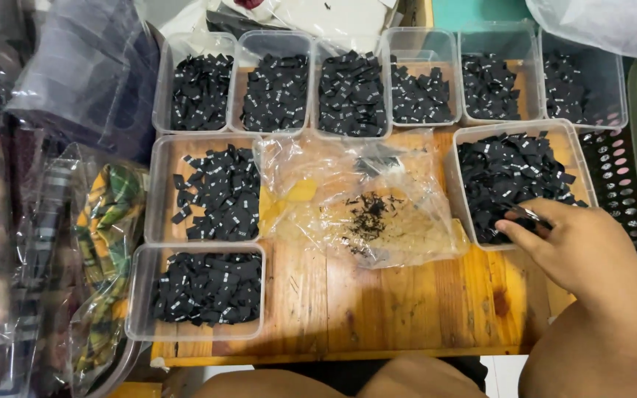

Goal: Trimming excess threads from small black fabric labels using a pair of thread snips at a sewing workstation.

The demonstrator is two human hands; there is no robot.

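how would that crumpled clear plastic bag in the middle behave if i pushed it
The clear plastic bag looks thin and crumpled, so it would probably fold rather than slide. It likely weighs very little. The black scraps inside would probably shift.

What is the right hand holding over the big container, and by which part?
The right hand pinches a few small black fabric labels by their edges, over the large clear plastic container. The left hand is out of view.

The right hand (573, 247) reaches into a clear plastic tub (575, 151) of small black labels (506, 173), fingertips pinching some at its near edge. More such tubs line the wooden table (377, 302), around a crumpled clear bag (363, 199) holding dark scraps.
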